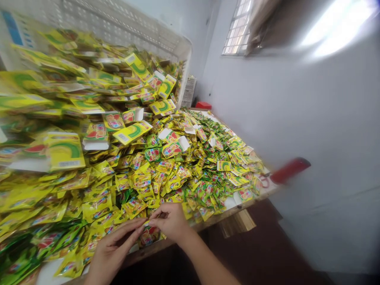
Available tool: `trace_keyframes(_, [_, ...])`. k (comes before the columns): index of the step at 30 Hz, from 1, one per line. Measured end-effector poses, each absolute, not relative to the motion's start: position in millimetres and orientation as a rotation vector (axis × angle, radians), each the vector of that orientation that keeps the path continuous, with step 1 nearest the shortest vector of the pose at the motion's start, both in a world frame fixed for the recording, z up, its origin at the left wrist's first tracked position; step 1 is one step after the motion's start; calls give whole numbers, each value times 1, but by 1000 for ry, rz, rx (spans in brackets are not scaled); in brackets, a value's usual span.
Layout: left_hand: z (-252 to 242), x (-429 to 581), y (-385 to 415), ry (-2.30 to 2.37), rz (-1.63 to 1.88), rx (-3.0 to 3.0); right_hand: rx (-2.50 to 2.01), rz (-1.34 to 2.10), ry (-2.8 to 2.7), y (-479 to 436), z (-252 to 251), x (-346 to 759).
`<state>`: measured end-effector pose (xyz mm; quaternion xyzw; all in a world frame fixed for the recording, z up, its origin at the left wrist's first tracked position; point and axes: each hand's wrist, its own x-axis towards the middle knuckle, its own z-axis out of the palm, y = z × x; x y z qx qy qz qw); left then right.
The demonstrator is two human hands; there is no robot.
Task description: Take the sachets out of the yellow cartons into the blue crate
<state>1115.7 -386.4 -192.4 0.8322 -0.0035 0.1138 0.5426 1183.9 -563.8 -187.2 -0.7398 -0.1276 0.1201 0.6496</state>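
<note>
At the table's front edge, both hands meet over a small printed candy box [149,236] with a red picture on its face. My left hand [114,247] pinches its upper left side with thumb and fingers. Its top edge sits between the thumb and bent fingers of my right hand [170,221]. The fingers partly cover the box, so I cannot tell whether its flap is open. Yellow candy packets [144,180] lie heaped just beyond the hands, with green packets [152,154] mixed among them.
A white plastic crate [185,55] lies tipped at the back left, with yellow boxes [135,132] spilling from it, some with open flaps. At the table's right corner is a red cylindrical object [291,170]. A red item [203,105] sits at the far end, near the wall [282,107].
</note>
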Motion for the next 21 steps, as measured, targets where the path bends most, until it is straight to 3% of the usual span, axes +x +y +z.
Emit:
trace_keyframes(10, [-213,1111,-376,-237,413,2113,-1821,157,-437,-569,-173,1179])
trace_keyframes(15, [-213,1109,-375,-260,383,2145,-1907,-87,-675,-574,-169,1173])
trace_keyframes(21, [-212,1105,-378,-282,449,2154,-1973,-80,-741,-578,-174,1169])
